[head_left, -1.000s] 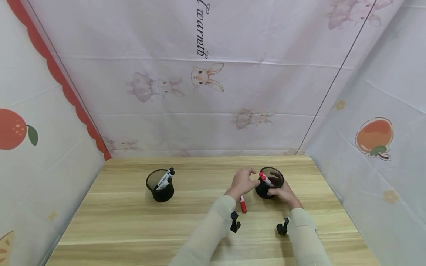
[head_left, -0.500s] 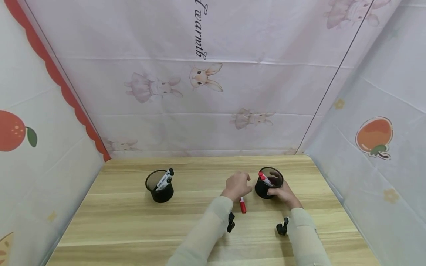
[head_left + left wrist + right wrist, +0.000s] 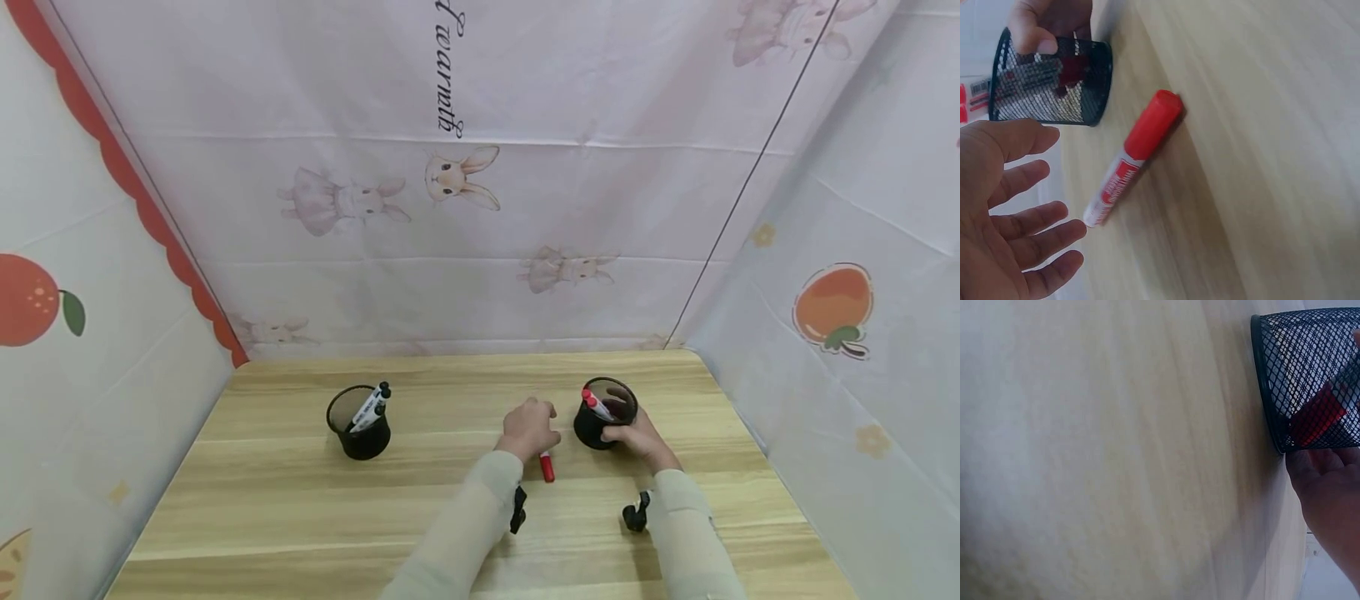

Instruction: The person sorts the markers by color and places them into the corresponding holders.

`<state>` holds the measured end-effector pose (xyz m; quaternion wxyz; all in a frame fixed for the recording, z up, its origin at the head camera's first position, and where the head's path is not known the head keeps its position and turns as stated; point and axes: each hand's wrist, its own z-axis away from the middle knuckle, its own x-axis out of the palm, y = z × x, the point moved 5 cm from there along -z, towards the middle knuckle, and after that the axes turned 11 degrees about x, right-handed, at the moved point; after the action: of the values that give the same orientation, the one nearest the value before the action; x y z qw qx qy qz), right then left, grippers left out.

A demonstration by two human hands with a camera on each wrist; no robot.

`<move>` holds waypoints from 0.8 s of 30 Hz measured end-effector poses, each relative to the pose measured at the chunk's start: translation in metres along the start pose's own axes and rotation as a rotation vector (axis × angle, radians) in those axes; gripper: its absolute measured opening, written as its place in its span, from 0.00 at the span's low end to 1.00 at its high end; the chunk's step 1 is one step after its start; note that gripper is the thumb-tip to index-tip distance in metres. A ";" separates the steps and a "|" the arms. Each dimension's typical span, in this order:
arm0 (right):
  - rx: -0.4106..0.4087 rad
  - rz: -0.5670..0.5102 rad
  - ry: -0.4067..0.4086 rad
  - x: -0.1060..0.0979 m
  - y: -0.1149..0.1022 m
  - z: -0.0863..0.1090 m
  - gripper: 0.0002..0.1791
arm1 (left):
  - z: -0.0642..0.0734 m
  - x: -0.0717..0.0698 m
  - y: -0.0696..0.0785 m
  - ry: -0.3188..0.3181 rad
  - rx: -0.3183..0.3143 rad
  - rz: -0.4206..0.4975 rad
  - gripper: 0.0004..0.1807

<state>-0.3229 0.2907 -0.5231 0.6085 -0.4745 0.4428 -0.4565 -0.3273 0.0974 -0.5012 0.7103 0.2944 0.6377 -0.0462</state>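
My left hand (image 3: pixel 528 428) hovers over a red-capped whiteboard marker (image 3: pixel 1132 156) that lies on the table. In the left wrist view its fingers are apart and loosely bent, with nothing between them. The white end of the marker is near the fingertips; in the head view the hand hides that end and the red cap (image 3: pixel 547 468) shows. My right hand (image 3: pixel 637 435) grips the side of a black mesh pen holder (image 3: pixel 591 433), thumb at the front. Red-and-white markers (image 3: pixel 597 405) lean inside that holder.
A second black mesh pen holder (image 3: pixel 365 442) with black-and-white markers (image 3: pixel 370 408) stands on the left of the wooden table (image 3: pixel 285 517). Printed cloth walls (image 3: pixel 480 308) close off the back and both sides.
My left hand has drawn back from the right pen holder, moving left and nearer to me, over the lying marker. The right hand and its holder have stayed in place.
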 end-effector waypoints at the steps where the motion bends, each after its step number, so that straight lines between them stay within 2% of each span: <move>1: 0.006 -0.001 0.000 0.002 -0.004 0.002 0.46 | 0.000 0.001 -0.001 -0.002 -0.007 0.004 0.18; 7: 0.007 0.006 0.004 0.002 -0.005 0.002 0.45 | 0.003 0.008 -0.007 -0.007 -0.035 0.041 0.17; 16: 0.031 -0.039 0.001 -0.006 0.018 -0.010 0.47 | 0.006 0.022 -0.015 -0.026 -0.066 0.080 0.17; 24: 0.055 -0.054 0.004 -0.005 0.017 -0.010 0.47 | 0.006 0.026 -0.017 -0.013 -0.063 0.081 0.16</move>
<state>-0.3316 0.2963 -0.5407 0.6080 -0.4685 0.4182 -0.4857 -0.3246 0.0882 -0.5320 0.7245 0.2973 0.6219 0.0009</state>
